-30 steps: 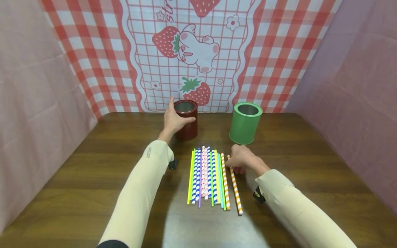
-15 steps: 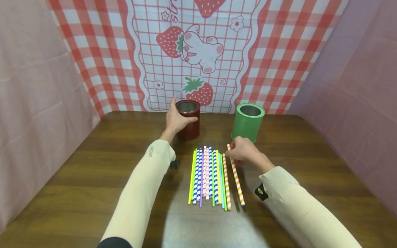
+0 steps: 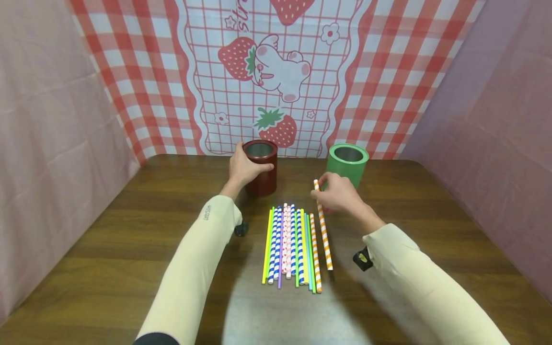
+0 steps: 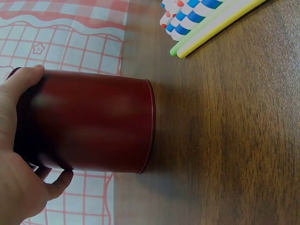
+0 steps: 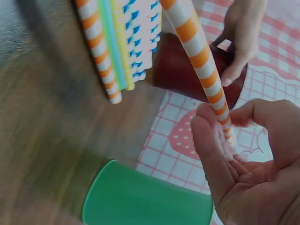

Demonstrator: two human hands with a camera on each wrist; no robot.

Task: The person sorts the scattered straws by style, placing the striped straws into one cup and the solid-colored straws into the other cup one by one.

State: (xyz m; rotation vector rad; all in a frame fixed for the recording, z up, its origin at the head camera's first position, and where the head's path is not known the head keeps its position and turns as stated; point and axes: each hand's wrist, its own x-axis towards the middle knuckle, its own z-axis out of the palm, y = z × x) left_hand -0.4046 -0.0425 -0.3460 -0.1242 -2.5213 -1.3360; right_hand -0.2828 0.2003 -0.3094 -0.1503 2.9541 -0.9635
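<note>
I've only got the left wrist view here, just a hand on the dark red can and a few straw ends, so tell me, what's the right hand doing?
Observer: The right hand holds an orange-striped straw between thumb and fingers.
Operator: Any other can out there?
Observer: Yes, a green can, partly hidden behind that hand in the head view.
Operator: And is there more orange among the straws lying down?
Observer: One matching straw, at the right end of the row.
</note>
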